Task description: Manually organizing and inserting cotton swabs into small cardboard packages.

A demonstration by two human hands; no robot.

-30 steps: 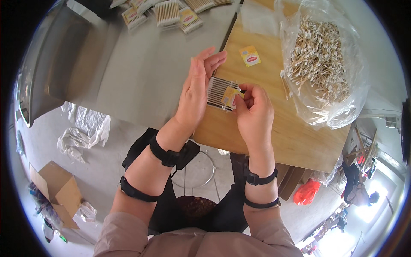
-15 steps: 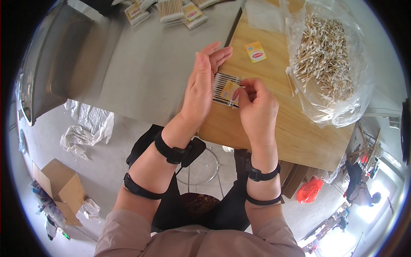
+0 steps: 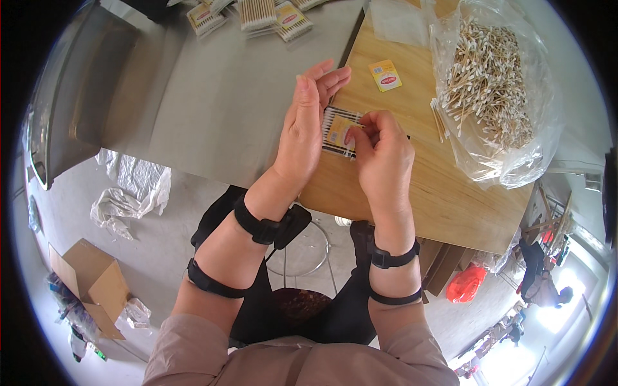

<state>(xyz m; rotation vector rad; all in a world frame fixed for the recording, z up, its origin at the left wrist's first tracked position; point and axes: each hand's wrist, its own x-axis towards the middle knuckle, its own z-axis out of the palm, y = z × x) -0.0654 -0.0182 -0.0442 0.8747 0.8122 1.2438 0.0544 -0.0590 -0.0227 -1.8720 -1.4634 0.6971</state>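
Swabs (image 3: 337, 114) at frame centre could skew if right fingers (image 3: 378, 120), pinching the yellow card (image 3: 337, 132), push unevenly — left fingers (image 3: 331, 81) lie extended.

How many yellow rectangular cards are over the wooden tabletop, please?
2: one card beyond the right hand, another card under its thumb, atop white-tipped swabs; others may be hidden.

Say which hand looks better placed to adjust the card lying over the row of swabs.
Probably the right hand: its thumb and bent fingers are at the card. The left hand stands open along the left side of the swabs, fingers extended.
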